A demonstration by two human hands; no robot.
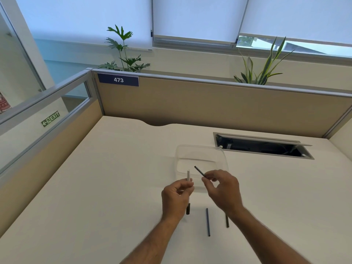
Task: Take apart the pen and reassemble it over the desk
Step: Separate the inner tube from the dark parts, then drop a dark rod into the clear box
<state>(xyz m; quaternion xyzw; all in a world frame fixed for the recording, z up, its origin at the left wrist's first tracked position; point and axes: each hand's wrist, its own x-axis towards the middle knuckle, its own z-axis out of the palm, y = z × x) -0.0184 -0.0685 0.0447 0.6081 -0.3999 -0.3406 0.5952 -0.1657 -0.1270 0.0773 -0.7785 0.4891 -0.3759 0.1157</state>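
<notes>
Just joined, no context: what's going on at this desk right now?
A person is working on a pen that is in pieces. The left hand holds a white tube upright; the right hand pinches a thin dark rod, angled toward it but apart. A dark piece pokes out below the left hand. Two more dark sticks lie on the desk. A clear plastic container sits just behind the hands.

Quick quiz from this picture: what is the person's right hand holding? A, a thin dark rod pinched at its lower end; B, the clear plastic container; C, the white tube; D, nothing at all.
A: the right hand pinches a thin dark rod by its lower end, its free end slanting up and left over the clear container, while the left hand holds the white tube.
</notes>
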